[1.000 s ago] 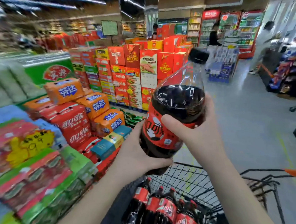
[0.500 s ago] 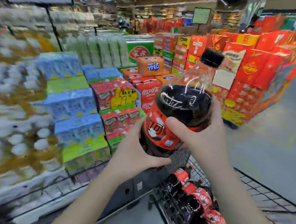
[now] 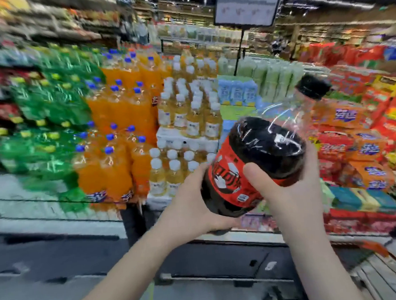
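A large cola bottle [image 3: 261,155] with a red label and a black cap is held up in front of me, tilted with its cap to the upper right. My left hand [image 3: 190,205] cups its lower end from below and the left. My right hand [image 3: 288,191] grips its middle, thumb across the red label and fingers wrapped round the far side. The dark liquid fills the bottle up to its shoulder.
Stacked drink packs fill the store display ahead: green bottles [image 3: 46,125], orange soda [image 3: 116,140], pale yellow drinks [image 3: 186,127], red and orange cartons [image 3: 362,145] at right. A sign on a pole [image 3: 246,5] stands above. A cart edge [image 3: 382,275] shows at lower right.
My view has swung left, from the aisle and the cart with cola bottles to the drink display. Both hands keep the same hold on the bottle.
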`<act>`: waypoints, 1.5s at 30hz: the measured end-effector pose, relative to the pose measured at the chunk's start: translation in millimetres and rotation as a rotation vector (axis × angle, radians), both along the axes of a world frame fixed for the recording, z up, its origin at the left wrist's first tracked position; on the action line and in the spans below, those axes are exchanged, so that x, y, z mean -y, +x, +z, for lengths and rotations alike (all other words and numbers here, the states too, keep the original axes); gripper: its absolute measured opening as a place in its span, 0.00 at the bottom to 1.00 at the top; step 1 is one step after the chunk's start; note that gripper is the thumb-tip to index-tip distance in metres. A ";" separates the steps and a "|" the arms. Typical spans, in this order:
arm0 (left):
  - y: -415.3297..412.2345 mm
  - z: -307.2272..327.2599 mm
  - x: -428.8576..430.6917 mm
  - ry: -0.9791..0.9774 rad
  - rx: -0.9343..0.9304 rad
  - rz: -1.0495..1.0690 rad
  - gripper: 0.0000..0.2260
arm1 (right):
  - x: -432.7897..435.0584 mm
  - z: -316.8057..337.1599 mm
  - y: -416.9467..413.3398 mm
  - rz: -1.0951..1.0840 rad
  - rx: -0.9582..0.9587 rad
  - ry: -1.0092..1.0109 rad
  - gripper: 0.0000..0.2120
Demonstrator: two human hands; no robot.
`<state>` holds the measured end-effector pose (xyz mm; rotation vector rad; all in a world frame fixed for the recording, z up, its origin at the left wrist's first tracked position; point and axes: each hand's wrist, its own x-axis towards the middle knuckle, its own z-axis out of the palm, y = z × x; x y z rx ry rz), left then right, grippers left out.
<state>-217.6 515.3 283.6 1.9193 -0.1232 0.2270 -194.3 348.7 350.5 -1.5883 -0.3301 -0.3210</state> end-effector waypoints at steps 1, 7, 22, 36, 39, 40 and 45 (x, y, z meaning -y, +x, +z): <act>-9.5 0.7 -21.4 0.000 0.011 0.031 0.39 | -20.6 -5.4 -3.8 0.025 0.011 -0.011 0.44; -61.6 -5.9 -139.1 0.014 0.057 0.217 0.40 | -141.6 -20.8 -29.1 0.129 0.061 0.002 0.43; -178.1 -11.5 -341.1 0.044 0.034 0.726 0.45 | -398.4 -29.8 -63.8 0.651 0.075 -0.013 0.45; -169.7 -19.8 -530.7 0.110 -0.004 1.065 0.47 | -627.1 -34.0 -30.5 1.032 0.025 0.071 0.43; -164.5 -23.1 -568.4 0.094 -0.013 1.101 0.49 | -670.5 -34.4 -23.2 1.073 0.022 0.070 0.44; -163.4 -24.2 -579.7 0.090 -0.021 1.111 0.49 | -683.6 -34.8 -21.2 1.083 0.018 0.068 0.44; -161.1 -31.2 -636.8 0.078 -0.036 1.144 0.47 | -744.4 -37.9 -17.4 1.111 0.035 0.045 0.45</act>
